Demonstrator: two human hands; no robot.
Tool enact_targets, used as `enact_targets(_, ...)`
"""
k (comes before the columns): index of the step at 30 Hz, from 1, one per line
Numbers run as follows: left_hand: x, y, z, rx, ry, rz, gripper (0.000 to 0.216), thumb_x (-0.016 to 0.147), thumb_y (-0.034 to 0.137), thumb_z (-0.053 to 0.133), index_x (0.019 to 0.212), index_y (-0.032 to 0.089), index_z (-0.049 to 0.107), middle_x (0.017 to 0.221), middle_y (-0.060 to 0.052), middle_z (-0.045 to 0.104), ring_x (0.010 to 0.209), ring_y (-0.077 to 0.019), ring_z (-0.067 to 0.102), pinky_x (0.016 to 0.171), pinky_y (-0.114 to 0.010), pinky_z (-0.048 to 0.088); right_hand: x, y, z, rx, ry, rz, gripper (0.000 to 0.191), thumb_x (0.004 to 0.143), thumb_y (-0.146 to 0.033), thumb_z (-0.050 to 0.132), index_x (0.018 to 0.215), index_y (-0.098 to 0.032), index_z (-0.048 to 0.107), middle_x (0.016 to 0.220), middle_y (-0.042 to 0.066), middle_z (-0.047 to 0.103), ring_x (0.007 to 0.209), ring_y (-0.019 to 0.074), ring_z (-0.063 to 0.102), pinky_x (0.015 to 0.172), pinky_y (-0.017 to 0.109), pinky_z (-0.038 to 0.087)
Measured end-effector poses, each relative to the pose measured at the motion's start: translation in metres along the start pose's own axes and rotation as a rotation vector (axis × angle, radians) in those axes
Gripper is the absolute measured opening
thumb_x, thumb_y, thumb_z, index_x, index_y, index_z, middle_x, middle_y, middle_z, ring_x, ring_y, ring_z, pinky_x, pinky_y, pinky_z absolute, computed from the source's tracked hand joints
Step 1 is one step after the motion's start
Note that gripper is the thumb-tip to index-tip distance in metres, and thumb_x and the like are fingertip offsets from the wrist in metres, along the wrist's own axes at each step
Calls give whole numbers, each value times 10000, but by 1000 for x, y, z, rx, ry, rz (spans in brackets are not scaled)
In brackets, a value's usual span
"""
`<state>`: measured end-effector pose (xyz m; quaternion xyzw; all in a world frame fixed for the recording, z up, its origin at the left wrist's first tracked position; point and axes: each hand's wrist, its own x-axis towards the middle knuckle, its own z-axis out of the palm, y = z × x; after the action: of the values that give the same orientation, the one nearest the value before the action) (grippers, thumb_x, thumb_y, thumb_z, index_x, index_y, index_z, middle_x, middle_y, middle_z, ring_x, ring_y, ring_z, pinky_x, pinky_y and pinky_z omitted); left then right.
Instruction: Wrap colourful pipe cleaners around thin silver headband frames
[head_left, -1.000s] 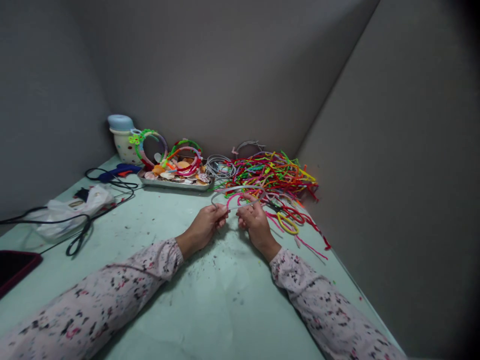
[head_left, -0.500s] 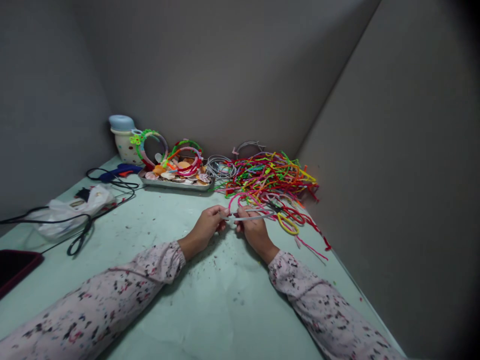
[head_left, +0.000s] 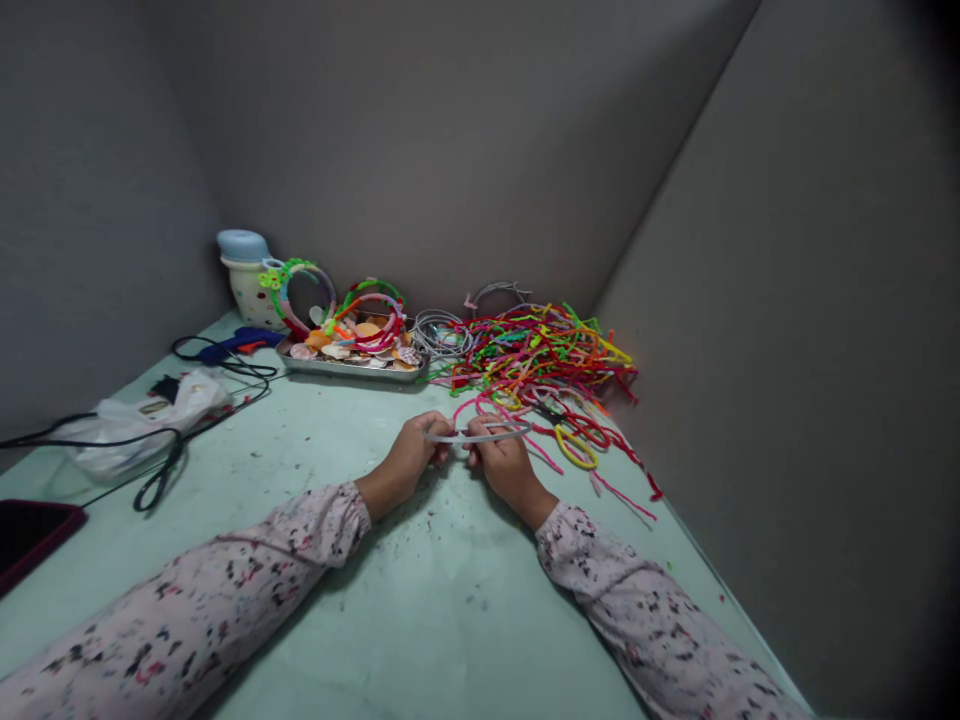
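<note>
A thin pale grey hoop (head_left: 499, 436) is held level above the table, stretching across both hands. My left hand (head_left: 417, 446) is closed in a pinch on its left part. On the other side, my right hand (head_left: 506, 462) pinches it with fingers curled, a short gap from the left fingertips. A pink pipe cleaner (head_left: 465, 405) loops up behind the fingers near the hoop; its pink strand seems to run on past the right hand. Exactly which fingers touch the pipe cleaner is hidden.
A heap of colourful pipe cleaners (head_left: 544, 345) lies at the back right, with yellow-and-red-handled scissors (head_left: 576, 447) before it. Coiled grey wire (head_left: 442, 335) sits beside a metal tray (head_left: 352, 370) of shells and wrapped hoops. Black cable (head_left: 180, 440), plastic bag (head_left: 112, 430) and dark tablet-like object (head_left: 37, 540) lie left.
The hoop has shifted left and turned flatter, and now crosses in front of both hands. The pink pipe cleaner's loop has dropped slightly. Both arms stay almost in place.
</note>
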<state>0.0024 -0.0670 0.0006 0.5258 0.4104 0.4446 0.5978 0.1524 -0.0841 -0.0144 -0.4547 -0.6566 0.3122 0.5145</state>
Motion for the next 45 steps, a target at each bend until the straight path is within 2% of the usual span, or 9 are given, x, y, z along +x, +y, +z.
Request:
enact_targets(8, -4, 8, 2, 10, 18, -12, 178, 690, 297, 555, 580, 178, 478, 429, 48, 395, 400, -75, 328, 406, -217, 180, 1, -11, -3, -33, -47, -57, 377, 926, -325, 432, 583, -210, 537, 560, -7, 533, 548, 136, 514, 583, 266, 415)
enact_targets(12, -5, 8, 2, 18, 19, 24, 212, 694, 293, 548, 542, 180, 452, 436, 45, 376, 407, -72, 308, 410, -221, 176, 0, -7, -2, -3, -59, -50, 373, 916, -364, 450, 587, -220, 549, 554, -4, 537, 532, 139, 504, 556, 268, 417)
enact_targets(14, -4, 6, 2, 6, 26, 30, 216, 697, 285, 545, 537, 178, 446, 448, 44, 377, 413, -71, 307, 413, -221, 183, 0, -1, 0, 35, -51, -13, 369, 905, -399, 469, 600, -214, 566, 560, 0, 548, 528, 138, 512, 530, 260, 414)
enact_targets(18, -1, 2, 3, -19, 33, 6, 183, 705, 285, 562, 586, 171, 482, 488, 39, 429, 429, -74, 353, 418, -217, 230, 2, 8, 2, 127, -20, 155, 397, 885, -462, 475, 647, -175, 613, 509, -4, 546, 458, 114, 489, 469, 233, 392)
enact_targets(22, 2, -1, 2, -28, 63, -19, 140, 706, 287, 612, 747, 168, 551, 509, 51, 463, 437, -79, 400, 425, -202, 274, 6, 6, 0, 226, 1, 219, 391, 850, -474, 521, 640, -158, 613, 488, -9, 545, 429, 92, 473, 443, 209, 382)
enact_targets(26, 1, -2, 0, 9, 94, 99, 278, 706, 330, 670, 915, 182, 563, 635, 50, 529, 481, -75, 444, 468, -195, 341, 10, 4, -1, 291, 46, 289, 423, 811, -522, 550, 625, -148, 617, 451, -14, 529, 383, 81, 451, 393, 196, 348)
enact_targets(31, -2, 0, 1, 151, 114, 206, 268, 705, 324, 684, 912, 178, 596, 759, 24, 563, 534, -76, 453, 475, -191, 328, 13, 8, -1, 328, 43, 323, 450, 808, -548, 545, 620, -145, 614, 414, -20, 512, 354, 73, 425, 363, 184, 319)
enact_targets(45, -1, -1, -2, 362, 177, 317, 195, 737, 302, 675, 887, 177, 678, 742, -12, 613, 583, -109, 486, 536, -220, 364, 10, -3, -2, 358, 13, 294, 422, 788, -526, 579, 594, -151, 597, 445, -9, 538, 379, 74, 452, 385, 187, 335)
